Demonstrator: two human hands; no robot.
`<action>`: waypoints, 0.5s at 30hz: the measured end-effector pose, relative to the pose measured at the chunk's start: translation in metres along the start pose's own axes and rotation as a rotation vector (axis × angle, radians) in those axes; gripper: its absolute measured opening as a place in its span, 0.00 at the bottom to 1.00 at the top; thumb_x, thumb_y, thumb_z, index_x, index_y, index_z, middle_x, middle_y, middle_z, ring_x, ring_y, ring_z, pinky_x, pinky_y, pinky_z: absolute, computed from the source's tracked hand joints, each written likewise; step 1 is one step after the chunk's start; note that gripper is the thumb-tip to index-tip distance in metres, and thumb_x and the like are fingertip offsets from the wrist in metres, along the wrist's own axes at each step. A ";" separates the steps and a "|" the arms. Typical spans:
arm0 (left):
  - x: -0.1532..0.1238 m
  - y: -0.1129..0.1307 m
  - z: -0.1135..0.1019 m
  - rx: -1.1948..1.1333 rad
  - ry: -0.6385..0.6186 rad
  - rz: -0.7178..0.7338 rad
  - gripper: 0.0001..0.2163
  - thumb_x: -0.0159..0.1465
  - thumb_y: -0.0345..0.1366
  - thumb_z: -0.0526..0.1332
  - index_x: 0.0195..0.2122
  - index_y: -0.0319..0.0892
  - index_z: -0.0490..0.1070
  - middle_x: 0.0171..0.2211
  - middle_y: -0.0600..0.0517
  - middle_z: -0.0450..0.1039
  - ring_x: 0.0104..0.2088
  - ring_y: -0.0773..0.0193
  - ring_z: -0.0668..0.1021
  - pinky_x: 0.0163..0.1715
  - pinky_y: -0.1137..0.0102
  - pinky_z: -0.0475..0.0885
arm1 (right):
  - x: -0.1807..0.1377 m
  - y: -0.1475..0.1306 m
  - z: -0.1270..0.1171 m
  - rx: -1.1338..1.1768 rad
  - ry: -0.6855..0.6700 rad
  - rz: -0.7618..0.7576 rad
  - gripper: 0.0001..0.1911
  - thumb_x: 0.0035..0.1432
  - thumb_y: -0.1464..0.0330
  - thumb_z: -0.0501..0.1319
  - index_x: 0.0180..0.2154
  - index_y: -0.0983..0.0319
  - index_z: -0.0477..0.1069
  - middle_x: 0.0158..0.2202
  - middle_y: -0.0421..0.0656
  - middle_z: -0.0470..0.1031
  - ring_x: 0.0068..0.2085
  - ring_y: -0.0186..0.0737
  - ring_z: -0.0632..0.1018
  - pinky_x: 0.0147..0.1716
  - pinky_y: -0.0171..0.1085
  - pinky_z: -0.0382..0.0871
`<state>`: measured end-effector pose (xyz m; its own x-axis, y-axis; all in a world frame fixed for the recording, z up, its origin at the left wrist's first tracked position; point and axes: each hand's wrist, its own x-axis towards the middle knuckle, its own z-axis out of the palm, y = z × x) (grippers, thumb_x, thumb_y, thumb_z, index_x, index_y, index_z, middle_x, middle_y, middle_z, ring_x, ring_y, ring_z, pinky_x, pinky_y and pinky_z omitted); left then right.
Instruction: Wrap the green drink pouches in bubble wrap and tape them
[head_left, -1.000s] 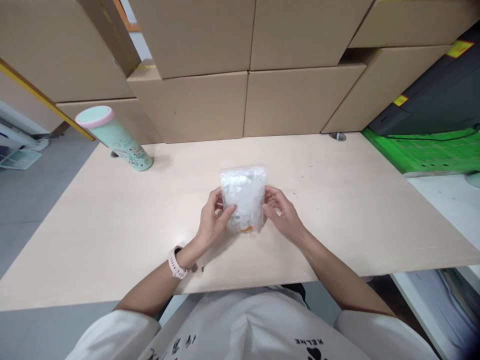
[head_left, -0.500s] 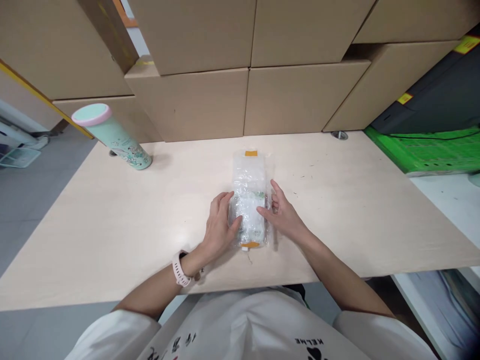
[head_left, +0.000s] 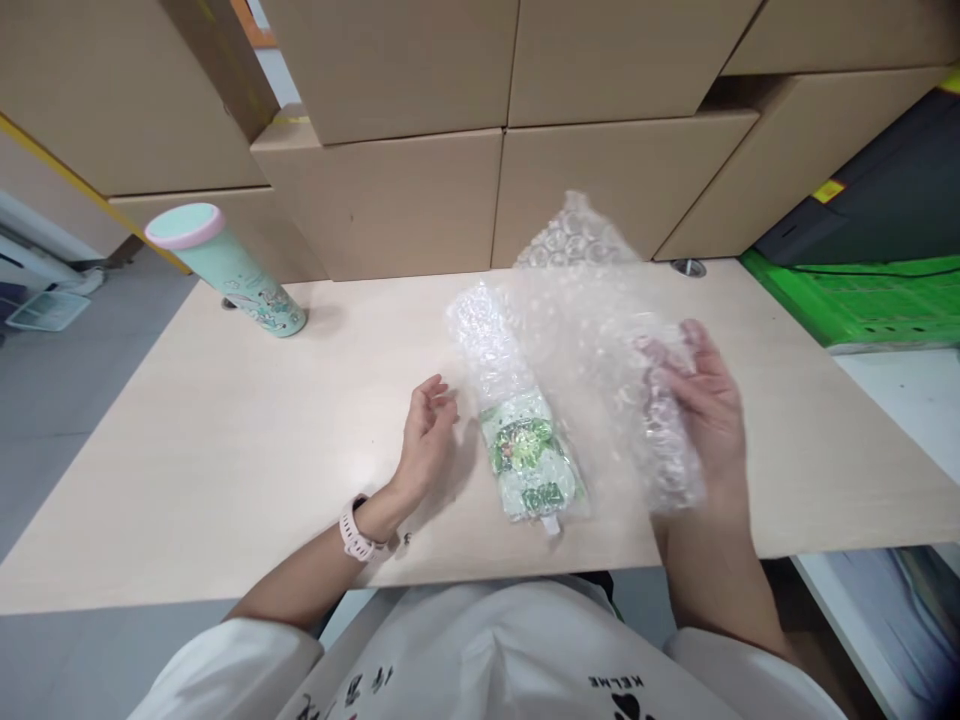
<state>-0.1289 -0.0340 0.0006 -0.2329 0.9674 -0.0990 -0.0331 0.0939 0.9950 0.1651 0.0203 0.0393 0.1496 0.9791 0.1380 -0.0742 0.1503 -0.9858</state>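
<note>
packet [head_left: 529,455]: long, clear glossy wrapping, green-and-white print on near half, white tab [head_left: 551,524] at near end | lies flat, slanted, near middle of desk [head_left: 225,450], tab toward desk's front edge | bubble wrap [head_left: 600,320]: clear, crumpled, partly blurred, raised above desk, right of desk's middle

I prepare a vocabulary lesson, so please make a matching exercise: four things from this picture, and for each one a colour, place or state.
1. Boxes
2. Left hand
3. Bubble wrap
4. Tumbler

A. Held by the right hand
B. Mint with pink rim
C. Brown, stacked
D. Holding nothing, beside the packet

Pairs: 1-C; 2-D; 3-A; 4-B
</note>
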 end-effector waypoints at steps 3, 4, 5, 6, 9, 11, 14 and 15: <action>-0.002 0.005 -0.001 0.136 0.032 0.106 0.18 0.65 0.37 0.61 0.56 0.48 0.65 0.57 0.47 0.65 0.52 0.62 0.71 0.48 0.66 0.70 | 0.016 0.006 -0.029 -0.306 0.286 -0.247 0.28 0.56 0.63 0.63 0.59 0.55 0.67 0.47 0.53 0.78 0.41 0.51 0.80 0.36 0.49 0.73; -0.003 0.007 -0.001 0.168 0.020 0.114 0.17 0.65 0.36 0.61 0.55 0.47 0.66 0.55 0.47 0.67 0.50 0.62 0.72 0.46 0.67 0.70 | 0.020 0.008 -0.036 -0.485 0.393 -0.342 0.27 0.57 0.62 0.63 0.58 0.57 0.68 0.49 0.55 0.77 0.44 0.54 0.79 0.40 0.53 0.72; -0.004 0.008 -0.001 0.194 0.007 0.113 0.16 0.64 0.36 0.61 0.53 0.46 0.67 0.53 0.47 0.68 0.47 0.63 0.73 0.44 0.67 0.70 | 0.022 0.010 -0.040 -0.684 0.476 -0.449 0.27 0.55 0.60 0.64 0.57 0.59 0.69 0.53 0.57 0.75 0.49 0.59 0.77 0.43 0.58 0.70; -0.005 0.009 0.000 0.213 -0.013 0.107 0.15 0.64 0.36 0.61 0.52 0.45 0.69 0.50 0.47 0.70 0.44 0.64 0.73 0.42 0.68 0.70 | 0.024 0.011 -0.041 -0.850 0.521 -0.545 0.26 0.55 0.60 0.65 0.55 0.61 0.71 0.56 0.59 0.73 0.53 0.62 0.74 0.47 0.60 0.67; -0.007 0.009 0.002 0.218 -0.111 0.077 0.12 0.64 0.36 0.61 0.49 0.44 0.72 0.42 0.50 0.72 0.35 0.67 0.73 0.37 0.70 0.69 | 0.018 0.015 -0.026 -1.063 0.345 -0.677 0.15 0.61 0.60 0.61 0.45 0.62 0.76 0.54 0.57 0.74 0.57 0.59 0.72 0.56 0.60 0.60; -0.009 0.007 0.004 0.188 -0.192 0.057 0.11 0.65 0.37 0.60 0.48 0.43 0.72 0.40 0.50 0.74 0.35 0.66 0.74 0.37 0.70 0.69 | 0.008 0.020 -0.007 -1.062 0.084 -0.607 0.14 0.65 0.59 0.57 0.35 0.60 0.77 0.49 0.51 0.78 0.56 0.56 0.73 0.58 0.61 0.58; -0.013 0.004 0.005 0.168 -0.316 0.022 0.12 0.67 0.39 0.59 0.51 0.44 0.71 0.44 0.48 0.77 0.40 0.63 0.77 0.40 0.68 0.70 | -0.004 0.024 0.020 -1.085 -0.271 -0.457 0.20 0.68 0.58 0.52 0.31 0.59 0.77 0.49 0.49 0.78 0.61 0.59 0.68 0.61 0.69 0.47; -0.014 0.003 0.005 0.176 -0.350 0.015 0.14 0.67 0.39 0.59 0.53 0.45 0.70 0.46 0.47 0.77 0.42 0.62 0.77 0.41 0.67 0.70 | -0.007 0.022 0.025 -1.048 -0.366 -0.409 0.20 0.68 0.57 0.52 0.32 0.58 0.78 0.50 0.48 0.78 0.62 0.58 0.67 0.62 0.69 0.44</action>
<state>-0.1204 -0.0459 0.0055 0.1143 0.9878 -0.1056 0.1417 0.0890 0.9859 0.1381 0.0199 0.0187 -0.3296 0.8911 0.3120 0.7841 0.4424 -0.4353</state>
